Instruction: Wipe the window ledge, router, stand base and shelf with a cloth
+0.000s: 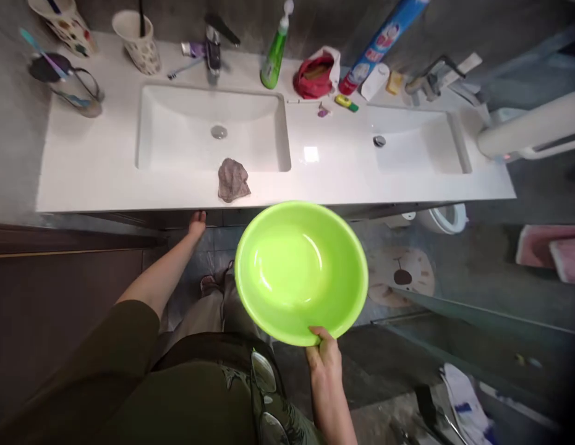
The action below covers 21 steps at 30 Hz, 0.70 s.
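My right hand (325,355) grips the near rim of a bright green plastic basin (297,266), thumb over the inside of the rim. The basin is held in the air in front of the counter, and nothing shows inside it. My left hand (198,224) reaches down to the dark cabinet front (148,219), just below the counter's front edge. Its fingers are small and partly hidden there, so their grip is unclear. A crumpled grey-brown cloth (233,180) lies on the counter edge, at the front of the left sink (176,130).
Along the back of the white counter (93,179) stand patterned cups (138,46), a faucet (213,52), a green bottle (274,59), a red pouch (315,74) and a blue spray can (380,43). A second sink (421,142) is at right. Below right are a toilet (447,219) and a bear-face mat (399,275).
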Each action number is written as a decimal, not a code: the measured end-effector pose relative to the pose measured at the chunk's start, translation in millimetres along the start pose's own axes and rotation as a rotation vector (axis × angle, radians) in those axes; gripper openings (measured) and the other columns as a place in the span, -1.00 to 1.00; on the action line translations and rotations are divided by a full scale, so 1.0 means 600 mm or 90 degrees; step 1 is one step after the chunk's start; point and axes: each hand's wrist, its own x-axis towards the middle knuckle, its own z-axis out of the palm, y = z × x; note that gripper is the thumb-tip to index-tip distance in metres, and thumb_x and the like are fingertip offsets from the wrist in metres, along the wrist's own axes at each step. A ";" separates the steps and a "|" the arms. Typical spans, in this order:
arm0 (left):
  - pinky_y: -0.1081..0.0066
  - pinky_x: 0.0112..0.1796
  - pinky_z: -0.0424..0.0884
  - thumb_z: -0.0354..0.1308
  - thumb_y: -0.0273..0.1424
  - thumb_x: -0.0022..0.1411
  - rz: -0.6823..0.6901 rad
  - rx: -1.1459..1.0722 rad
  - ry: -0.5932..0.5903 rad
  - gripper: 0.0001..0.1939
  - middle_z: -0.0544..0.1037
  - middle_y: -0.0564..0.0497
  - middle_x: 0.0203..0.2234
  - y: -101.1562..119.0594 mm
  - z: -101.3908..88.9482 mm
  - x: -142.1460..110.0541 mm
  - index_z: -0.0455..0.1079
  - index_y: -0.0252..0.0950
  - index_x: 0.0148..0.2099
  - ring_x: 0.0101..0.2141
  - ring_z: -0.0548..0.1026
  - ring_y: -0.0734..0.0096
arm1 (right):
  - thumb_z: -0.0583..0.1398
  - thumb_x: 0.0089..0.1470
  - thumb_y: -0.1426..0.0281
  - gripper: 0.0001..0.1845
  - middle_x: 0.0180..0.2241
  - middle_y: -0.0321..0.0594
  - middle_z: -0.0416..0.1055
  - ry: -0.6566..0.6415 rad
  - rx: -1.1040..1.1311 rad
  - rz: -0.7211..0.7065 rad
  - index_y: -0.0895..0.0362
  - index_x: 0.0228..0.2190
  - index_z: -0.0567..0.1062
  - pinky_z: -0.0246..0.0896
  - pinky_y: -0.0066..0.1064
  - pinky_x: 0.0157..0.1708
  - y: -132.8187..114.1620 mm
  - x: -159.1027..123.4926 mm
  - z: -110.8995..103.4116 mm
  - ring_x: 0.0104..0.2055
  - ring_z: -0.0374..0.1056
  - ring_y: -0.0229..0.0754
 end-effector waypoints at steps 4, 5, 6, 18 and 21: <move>0.44 -0.15 0.30 0.12 -0.33 0.23 0.000 0.014 -0.032 -0.72 0.49 -0.03 -0.44 -0.033 0.020 0.011 0.26 -0.22 -0.53 -0.15 0.48 0.27 | 0.19 -0.44 0.40 -0.62 -0.49 -0.36 0.43 0.093 0.025 0.126 0.03 -0.40 0.35 0.54 -0.20 -0.28 0.088 -0.016 -0.021 -0.39 0.47 -0.12; 0.45 -0.18 0.30 0.13 -0.32 0.24 -0.001 0.016 -0.036 -0.70 0.48 -0.03 -0.45 -0.043 0.017 0.005 0.25 -0.22 -0.54 -0.15 0.48 0.28 | 0.17 -0.47 0.43 -0.61 -0.52 -0.39 0.41 0.110 0.026 0.146 0.04 -0.40 0.33 0.54 -0.22 -0.31 0.102 -0.012 -0.017 -0.40 0.47 -0.12; 0.46 -0.20 0.30 0.14 -0.31 0.23 -0.003 0.018 -0.041 -0.70 0.48 -0.02 -0.46 -0.054 0.010 -0.005 0.26 -0.22 -0.54 -0.16 0.47 0.27 | 0.16 -0.48 0.45 -0.60 -0.54 -0.41 0.40 0.125 0.029 0.167 0.04 -0.41 0.33 0.54 -0.24 -0.34 0.115 -0.006 -0.009 -0.42 0.47 -0.13; 0.30 -0.16 0.45 0.31 -0.24 -0.03 -0.200 -0.061 0.018 -0.84 0.53 0.00 -0.47 -0.242 -0.254 -0.256 0.41 -0.14 -0.42 -0.17 0.51 0.13 | 0.18 -0.28 0.59 -0.74 -0.60 -0.50 0.32 0.084 -0.101 0.172 0.10 -0.45 0.32 0.26 -0.53 -0.58 0.216 0.100 0.224 -0.57 0.27 -0.34; 0.22 -0.15 0.50 0.20 0.00 0.05 -0.362 -0.206 -0.002 -0.71 0.58 0.03 -0.37 -0.298 -0.288 -0.308 0.44 -0.03 -0.27 -0.10 0.53 0.12 | 0.26 0.03 0.47 -0.87 -0.45 -0.38 0.42 0.032 -0.144 0.198 0.18 -0.33 0.42 0.33 -0.49 -0.48 0.240 0.130 0.286 -0.47 0.34 -0.32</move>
